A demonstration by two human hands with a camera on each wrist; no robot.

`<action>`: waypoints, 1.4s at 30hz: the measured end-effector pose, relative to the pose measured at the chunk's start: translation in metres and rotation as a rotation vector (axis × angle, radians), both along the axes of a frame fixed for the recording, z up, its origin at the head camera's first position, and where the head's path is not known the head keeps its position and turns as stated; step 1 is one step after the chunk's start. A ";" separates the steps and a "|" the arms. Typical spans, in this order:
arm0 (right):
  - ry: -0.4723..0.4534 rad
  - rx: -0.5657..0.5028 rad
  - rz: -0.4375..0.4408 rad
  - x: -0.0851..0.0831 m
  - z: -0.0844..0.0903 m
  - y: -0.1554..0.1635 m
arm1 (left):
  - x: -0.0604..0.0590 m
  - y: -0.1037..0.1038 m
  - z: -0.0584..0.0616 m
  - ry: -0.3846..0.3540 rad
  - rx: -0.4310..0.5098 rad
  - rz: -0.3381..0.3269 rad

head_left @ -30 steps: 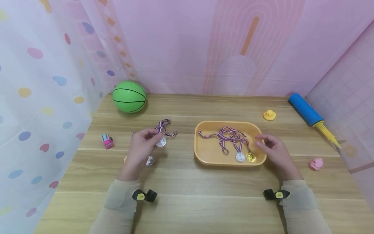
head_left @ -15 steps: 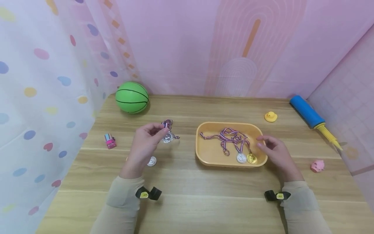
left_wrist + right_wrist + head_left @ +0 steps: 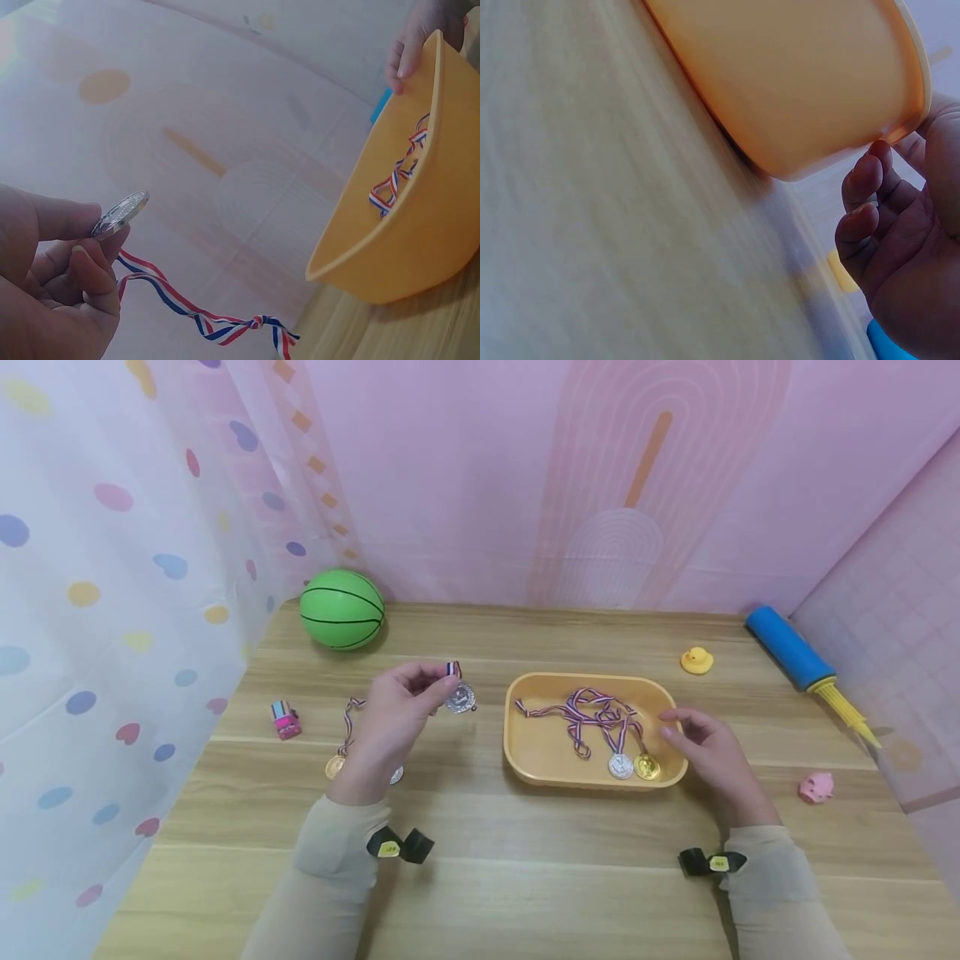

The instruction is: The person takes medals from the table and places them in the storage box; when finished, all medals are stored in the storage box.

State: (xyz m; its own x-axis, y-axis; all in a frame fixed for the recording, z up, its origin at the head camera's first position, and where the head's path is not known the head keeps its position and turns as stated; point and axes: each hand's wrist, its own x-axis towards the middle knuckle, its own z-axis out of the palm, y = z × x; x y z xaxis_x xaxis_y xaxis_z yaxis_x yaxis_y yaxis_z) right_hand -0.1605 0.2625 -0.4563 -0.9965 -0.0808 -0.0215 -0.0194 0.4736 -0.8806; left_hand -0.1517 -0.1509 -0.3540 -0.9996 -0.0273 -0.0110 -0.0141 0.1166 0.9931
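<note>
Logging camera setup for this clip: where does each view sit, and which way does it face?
Head: worn high, looking forward and down at the table; both hands and sleeves show.
Left wrist: low by the left hand, facing the orange tray; fingers pinch a silver medal.
Right wrist: low by the right hand, looking up at the tray's underside; fingers show.
Shared: all three show the tray; head and left wrist show the medal.
</note>
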 end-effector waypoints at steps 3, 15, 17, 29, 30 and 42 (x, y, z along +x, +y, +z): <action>0.054 -0.030 0.005 0.000 -0.003 0.002 | -0.003 0.009 0.004 0.008 0.030 -0.017; 0.080 -0.039 0.004 0.004 -0.004 0.004 | -0.016 0.058 0.012 0.049 0.039 -0.159; 0.063 -0.037 0.004 0.005 -0.001 0.004 | -0.017 0.068 0.013 0.052 0.022 -0.185; 0.052 -0.049 0.009 0.002 -0.003 0.004 | -0.031 0.121 0.005 -0.014 -0.035 -0.391; 0.050 -0.051 0.009 0.002 -0.003 0.004 | -0.034 0.125 0.003 -0.027 -0.032 -0.405; -0.027 -0.064 0.001 -0.003 -0.003 0.002 | -0.061 0.159 -0.025 -0.069 -0.065 -0.512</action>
